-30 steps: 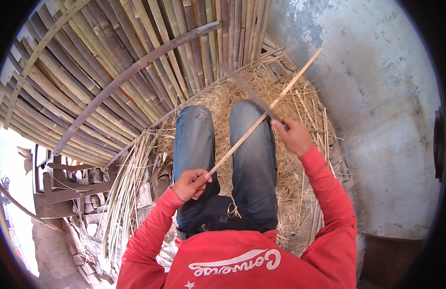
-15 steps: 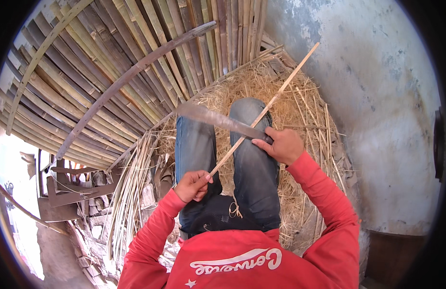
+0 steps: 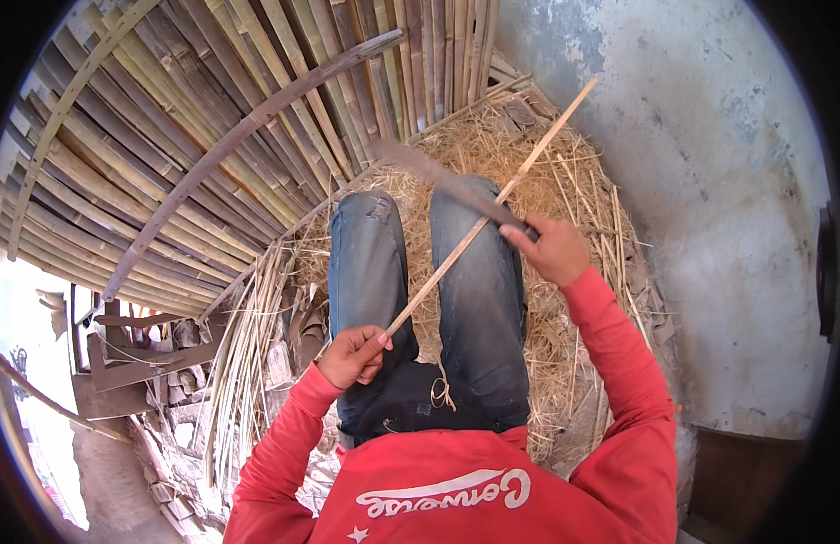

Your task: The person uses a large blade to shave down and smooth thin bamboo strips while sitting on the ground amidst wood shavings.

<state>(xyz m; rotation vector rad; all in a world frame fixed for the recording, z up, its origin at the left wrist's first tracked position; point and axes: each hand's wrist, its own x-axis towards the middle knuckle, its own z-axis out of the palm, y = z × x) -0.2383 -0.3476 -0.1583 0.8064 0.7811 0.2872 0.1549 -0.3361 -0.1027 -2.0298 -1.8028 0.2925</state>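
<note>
My left hand (image 3: 354, 356) pinches the near end of a long, pale bamboo strip (image 3: 456, 254), just above my left thigh. The strip slants away to the upper right over my right leg. My right hand (image 3: 556, 251) is closed round the handle of a large knife (image 3: 447, 179), whose broad blade is smeared by motion. That blade lies across the strip about midway along it, pointing to the far left. Whether its edge bites into the strip cannot be seen. Both legs in blue jeans (image 3: 370, 263) are stretched out beneath the work.
Fine shavings (image 3: 492, 145) cover the ground around my legs. A bundle of thin bamboo strips (image 3: 234, 381) lies at my left. A slatted bamboo panel (image 3: 229, 100) with curved crosspieces leans at the far left. A worn blue-grey wall (image 3: 710, 208) stands close on the right.
My right hand has slid the knife farther up the strip, away from me and slightly right. My left hand still pinches the strip's near end, almost unmoved.
</note>
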